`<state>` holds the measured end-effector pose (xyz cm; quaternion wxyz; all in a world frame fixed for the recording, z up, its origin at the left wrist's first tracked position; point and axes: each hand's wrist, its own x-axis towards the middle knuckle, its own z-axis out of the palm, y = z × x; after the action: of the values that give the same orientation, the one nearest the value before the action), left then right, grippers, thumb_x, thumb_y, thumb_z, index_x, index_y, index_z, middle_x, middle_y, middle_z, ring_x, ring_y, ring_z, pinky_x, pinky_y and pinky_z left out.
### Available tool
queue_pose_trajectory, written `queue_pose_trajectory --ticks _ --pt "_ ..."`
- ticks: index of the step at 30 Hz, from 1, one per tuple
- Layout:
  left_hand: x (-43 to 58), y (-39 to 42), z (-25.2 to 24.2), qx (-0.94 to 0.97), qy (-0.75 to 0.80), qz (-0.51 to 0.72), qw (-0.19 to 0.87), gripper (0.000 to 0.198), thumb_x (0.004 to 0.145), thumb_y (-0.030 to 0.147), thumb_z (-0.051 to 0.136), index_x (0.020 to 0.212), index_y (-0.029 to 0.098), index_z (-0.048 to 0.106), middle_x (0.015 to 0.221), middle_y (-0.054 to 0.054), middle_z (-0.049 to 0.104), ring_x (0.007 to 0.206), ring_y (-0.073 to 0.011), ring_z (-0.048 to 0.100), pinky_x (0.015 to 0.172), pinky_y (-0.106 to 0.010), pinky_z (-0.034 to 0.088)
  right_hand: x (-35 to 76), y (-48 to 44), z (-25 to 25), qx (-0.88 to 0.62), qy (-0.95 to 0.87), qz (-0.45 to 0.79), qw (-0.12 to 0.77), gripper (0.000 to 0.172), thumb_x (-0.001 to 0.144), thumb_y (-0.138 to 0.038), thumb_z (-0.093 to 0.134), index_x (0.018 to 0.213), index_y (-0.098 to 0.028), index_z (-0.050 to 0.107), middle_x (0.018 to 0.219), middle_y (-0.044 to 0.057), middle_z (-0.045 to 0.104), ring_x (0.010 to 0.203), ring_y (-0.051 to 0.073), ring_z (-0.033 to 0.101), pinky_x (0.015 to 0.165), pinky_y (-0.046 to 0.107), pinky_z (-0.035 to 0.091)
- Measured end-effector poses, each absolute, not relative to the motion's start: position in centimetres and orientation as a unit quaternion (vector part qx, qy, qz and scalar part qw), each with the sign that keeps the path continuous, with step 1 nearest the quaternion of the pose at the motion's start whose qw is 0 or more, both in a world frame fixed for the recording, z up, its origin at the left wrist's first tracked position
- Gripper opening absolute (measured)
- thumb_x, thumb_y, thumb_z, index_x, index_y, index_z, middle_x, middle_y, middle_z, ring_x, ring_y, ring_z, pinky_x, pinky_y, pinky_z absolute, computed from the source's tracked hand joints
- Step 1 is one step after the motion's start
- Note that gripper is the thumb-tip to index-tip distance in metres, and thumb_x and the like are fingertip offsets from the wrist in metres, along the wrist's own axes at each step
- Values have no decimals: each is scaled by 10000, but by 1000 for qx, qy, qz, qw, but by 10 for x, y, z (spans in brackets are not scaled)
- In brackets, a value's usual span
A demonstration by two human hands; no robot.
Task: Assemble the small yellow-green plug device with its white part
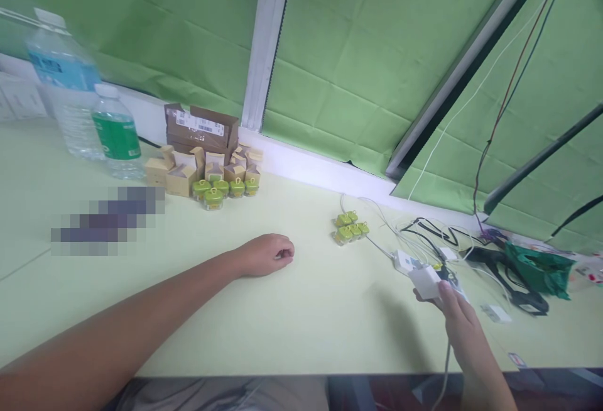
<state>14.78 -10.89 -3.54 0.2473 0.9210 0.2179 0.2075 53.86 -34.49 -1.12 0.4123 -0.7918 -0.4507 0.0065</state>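
Note:
My left hand (264,255) rests on the pale green table (292,310) near its middle, fingers curled loosely inward with nothing seen in them. My right hand (455,310) is at the right, fingers closed on a white charger block (426,282) whose cable (445,373) trails down past my wrist. Just beyond it lies a white power strip (406,261) among tangled white cables (424,235). A small cluster of green-lidded little jars (349,227) sits between my two hands, farther back.
Two water bottles (66,84) (115,131) stand at the back left, beside a brown carton (202,128), small tan boxes (181,175) and more green-lidded jars (221,190). A black tool (506,273) and a green bag (541,269) lie far right. Green fabric covers the wall behind.

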Motion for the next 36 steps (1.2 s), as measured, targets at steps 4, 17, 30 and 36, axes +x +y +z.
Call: queue_pose_trajectory --ticks 4,17,30,36 --pt "147 -109 -33 920 220 205 250 161 895 280 525 820 205 646 841 -30 647 752 -172 577 668 -280 411 562 -346 -22 -812 -404 73 415 650 899 -705 378 961 -157 722 1000 153 765 1068 345 682 1018 430 478" --pt "148 -109 -36 918 218 216 251 111 859 250 538 793 202 613 820 -26 631 735 -169 560 657 -279 404 596 -352 -63 -947 -274 -118 120 758 844 -682 397 1318 -124 594 1164 301 660 1031 510 654 781 604 502" --pt "145 -107 -36 918 226 208 250 124 871 259 539 802 208 628 833 -27 650 742 -173 576 653 -278 406 450 -151 30 -821 -553 -41 136 254 887 -314 528 920 -156 724 914 155 746 841 263 697 706 325 483" --pt "144 -102 -39 917 233 217 239 132 893 275 533 833 205 627 860 -36 651 772 -183 591 682 -289 425 415 -127 -4 -758 -603 7 250 199 890 -279 554 881 -158 712 868 109 742 841 232 689 783 338 495"
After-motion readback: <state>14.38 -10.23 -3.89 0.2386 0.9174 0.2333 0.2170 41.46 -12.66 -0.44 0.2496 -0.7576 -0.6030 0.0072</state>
